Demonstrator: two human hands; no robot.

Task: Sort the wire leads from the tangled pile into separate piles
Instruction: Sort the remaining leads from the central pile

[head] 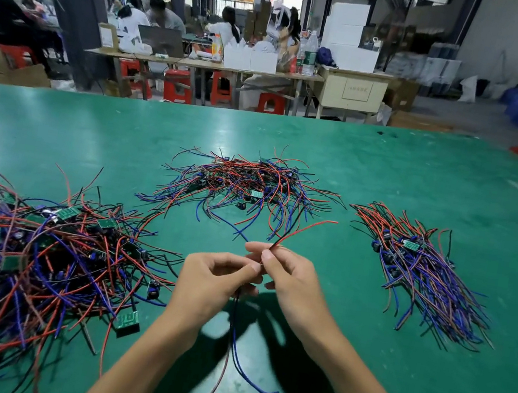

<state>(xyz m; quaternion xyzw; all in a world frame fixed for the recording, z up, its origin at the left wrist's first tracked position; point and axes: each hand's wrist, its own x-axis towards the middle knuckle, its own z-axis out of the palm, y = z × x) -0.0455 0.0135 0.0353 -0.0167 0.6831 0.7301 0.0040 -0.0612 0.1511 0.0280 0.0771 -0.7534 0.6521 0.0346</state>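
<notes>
We've got one lead (292, 233) held up at centre frame, over the bench (426, 378). Right hand (291, 280) pinches it w/ thumb + forefinger near the top, red and black ends fanning up toward the mid pile (245, 187). Left hand (213, 278) has its fingers curled in at the same spot, tips meeting the right's; looks like it's pinching the lead too, but the exact contact is hidden. Blue + red tails (239, 364) hang down between our wrists to the lower centre.

Risks, as we judge them:
- Tails dangle close to the big tangle (34, 261) at left. If we swing left, they could snag a loose wire and drag part of it along.
- The mid pile's strays reach nearly to our fingers, so a low pass could hook one.
- The grip is at one point only. If there's a board on this lead we can't see it, and a sharp tug might stress a joint.
- Sorted pile (426, 275) at right lies fairly aligned; dropping the lead crosswise would re-tangle it.
- Wrong pile is easy, since colours repeat everywhere.
</notes>
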